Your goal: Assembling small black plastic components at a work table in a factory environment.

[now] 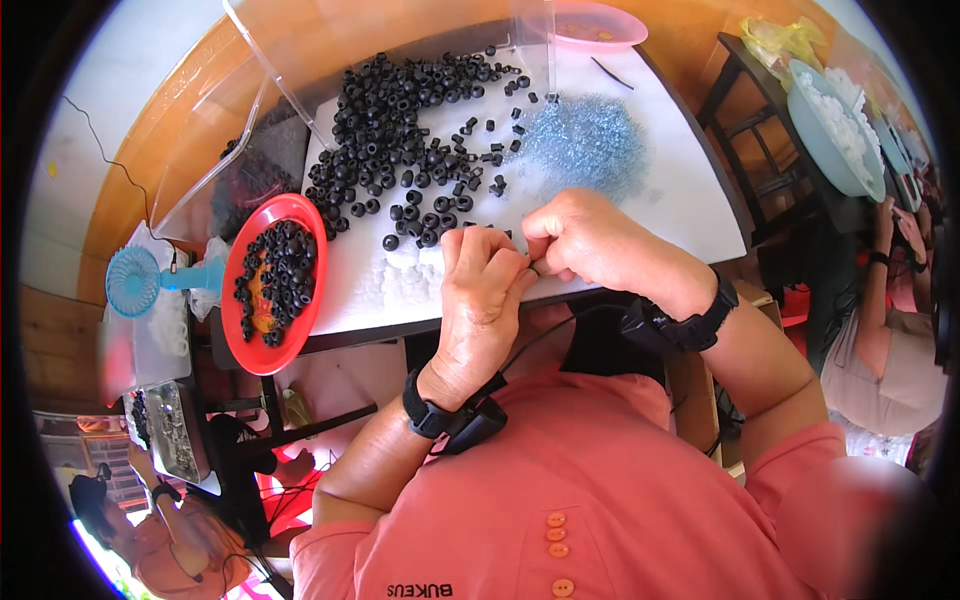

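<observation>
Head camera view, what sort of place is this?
Probably a small hand-assembly workshop: a white worktable heaped with small black rings, a red tray of more, and other workers seated close by at similar bowls.

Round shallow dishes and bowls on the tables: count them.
3. A red plastic plate left of the white board, a pink dish at its far edge, a light-blue bowl on the right table. Others may be hidden.

Black rubber rings [400,110], probably bluish-silver pins [585,140]
</observation>
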The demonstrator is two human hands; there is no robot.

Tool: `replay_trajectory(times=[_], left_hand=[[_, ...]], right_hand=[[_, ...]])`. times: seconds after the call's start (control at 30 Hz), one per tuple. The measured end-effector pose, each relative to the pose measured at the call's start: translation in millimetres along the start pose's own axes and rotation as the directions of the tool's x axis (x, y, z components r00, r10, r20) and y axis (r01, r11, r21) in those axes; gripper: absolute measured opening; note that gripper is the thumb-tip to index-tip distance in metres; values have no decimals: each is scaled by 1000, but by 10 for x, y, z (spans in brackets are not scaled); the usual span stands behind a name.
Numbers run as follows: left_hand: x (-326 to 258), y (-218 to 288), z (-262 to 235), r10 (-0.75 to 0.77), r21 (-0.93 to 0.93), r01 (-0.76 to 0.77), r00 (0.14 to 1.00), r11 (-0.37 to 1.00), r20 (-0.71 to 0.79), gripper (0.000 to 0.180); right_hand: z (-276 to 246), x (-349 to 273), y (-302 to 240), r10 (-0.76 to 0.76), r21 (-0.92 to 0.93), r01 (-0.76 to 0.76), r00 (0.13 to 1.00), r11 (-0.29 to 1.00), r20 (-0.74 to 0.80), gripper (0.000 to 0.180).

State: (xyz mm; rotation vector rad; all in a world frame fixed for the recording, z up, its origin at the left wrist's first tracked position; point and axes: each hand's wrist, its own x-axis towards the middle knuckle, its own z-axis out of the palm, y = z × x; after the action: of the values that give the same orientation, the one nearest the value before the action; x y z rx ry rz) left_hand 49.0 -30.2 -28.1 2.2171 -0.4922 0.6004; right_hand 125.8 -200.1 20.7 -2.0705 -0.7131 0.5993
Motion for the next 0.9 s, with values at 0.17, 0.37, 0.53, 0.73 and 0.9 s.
replay_trajectory(times=[0.17, 0.37, 0.53, 0.73, 0.9], left_hand=[[22, 5, -11, 29, 39, -28, 999, 999, -25, 15], [-64, 61, 67, 55, 27, -51, 987, 998, -149, 18], [-46, 176, -71, 137, 154, -102, 963, 983, -231, 24], [-4, -120, -966, 84, 293, 71, 871, 953, -484, 23], [-147, -492, -1482, -104, 432, 315, 889, 845, -445, 22]], right_hand=[[99, 45, 6, -209, -314, 167, 972, 935, -105, 6], [181, -198, 46, -84, -62, 70, 963, 996, -255, 7], [370, -353, 121, -56, 126, 118, 909, 985, -413, 6], [371, -408, 227, -27, 307, 195, 879, 932, -477, 4], [410, -381, 280, -41, 306, 239, 845, 922, -534, 4]])
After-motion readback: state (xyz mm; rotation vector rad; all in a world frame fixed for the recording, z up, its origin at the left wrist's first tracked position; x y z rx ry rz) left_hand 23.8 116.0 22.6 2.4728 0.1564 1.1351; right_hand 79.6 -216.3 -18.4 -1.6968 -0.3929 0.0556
